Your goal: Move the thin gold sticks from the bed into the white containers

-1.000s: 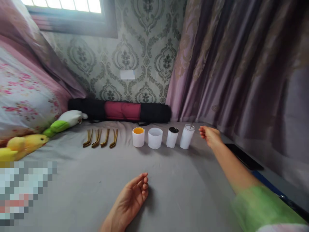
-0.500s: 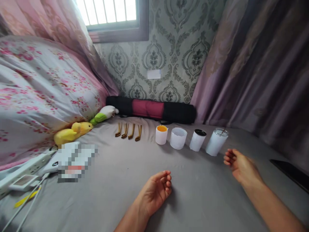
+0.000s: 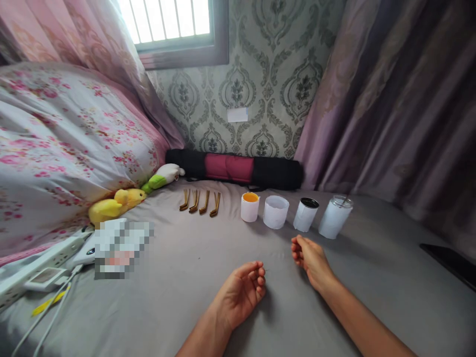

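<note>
Head view: grey sheet (image 3: pixel 167 307) across the foreground; left hand (image 3: pixel 243 292) and right hand (image 3: pixel 312 260) apart from each other over it, fingers curled inward on both — cannot tell whether either grips anything. Beyond them, a row of upright white-sided containers: clear-rimmed jar (image 3: pixel 333 220), wide tub (image 3: pixel 275 213), dark-mouthed can (image 3: pixel 306 218) nearest the right hand, orange-mouthed cup (image 3: pixel 250 210) — then four small, bent gold-coloured pieces (image 3: pixel 205 202) left of the cup.

Place: home bedroom | floral bedding (image 3: pixel 63 144) | plush toys (image 3: pixel 107 207) | curtains (image 3: pixel 375 104) | patterned wallpaper (image 3: pixel 277 114)
</note>
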### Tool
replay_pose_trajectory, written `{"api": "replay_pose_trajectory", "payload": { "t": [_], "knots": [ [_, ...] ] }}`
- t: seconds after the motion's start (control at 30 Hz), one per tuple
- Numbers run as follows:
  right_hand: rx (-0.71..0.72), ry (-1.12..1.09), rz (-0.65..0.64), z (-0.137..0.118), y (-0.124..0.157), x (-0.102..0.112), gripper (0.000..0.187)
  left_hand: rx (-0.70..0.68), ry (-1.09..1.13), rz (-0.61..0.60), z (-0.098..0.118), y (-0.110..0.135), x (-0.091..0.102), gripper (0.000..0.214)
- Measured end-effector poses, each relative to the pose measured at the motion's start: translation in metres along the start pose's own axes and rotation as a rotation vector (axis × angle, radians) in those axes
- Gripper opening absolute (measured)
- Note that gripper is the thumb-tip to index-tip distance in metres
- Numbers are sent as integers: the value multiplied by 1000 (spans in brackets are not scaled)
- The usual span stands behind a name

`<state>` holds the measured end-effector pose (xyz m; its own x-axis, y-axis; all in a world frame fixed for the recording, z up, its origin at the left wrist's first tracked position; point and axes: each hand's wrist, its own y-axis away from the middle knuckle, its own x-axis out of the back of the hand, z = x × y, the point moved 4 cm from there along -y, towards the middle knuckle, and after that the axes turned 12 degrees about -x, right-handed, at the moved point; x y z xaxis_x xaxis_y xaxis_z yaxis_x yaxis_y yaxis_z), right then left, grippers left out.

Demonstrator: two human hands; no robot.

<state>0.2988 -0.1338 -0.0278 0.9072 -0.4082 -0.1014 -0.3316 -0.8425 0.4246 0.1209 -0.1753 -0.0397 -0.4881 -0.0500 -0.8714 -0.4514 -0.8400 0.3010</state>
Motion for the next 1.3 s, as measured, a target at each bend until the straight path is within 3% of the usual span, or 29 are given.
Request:
{"api": "replay_pose_trajectory", "payload": {
  "t": [0.3, 0.73, 0.87, 1.3],
  "knots": [
    [211, 330, 33, 19, -4, -11, 39, -9, -16, -18, -1, -1, 0, 11],
    [288, 330, -2, 21, -2, -8, 40, 122, -253, 62, 4, -2, -5, 9],
    [300, 333, -8, 22, -3, -8, 39, 133, -410, 136, 20, -15, -3, 5],
    [316, 344, -11, 23, -4, -7, 40, -201, -826, 258, 99, -66, 14, 2]
  ]
}}
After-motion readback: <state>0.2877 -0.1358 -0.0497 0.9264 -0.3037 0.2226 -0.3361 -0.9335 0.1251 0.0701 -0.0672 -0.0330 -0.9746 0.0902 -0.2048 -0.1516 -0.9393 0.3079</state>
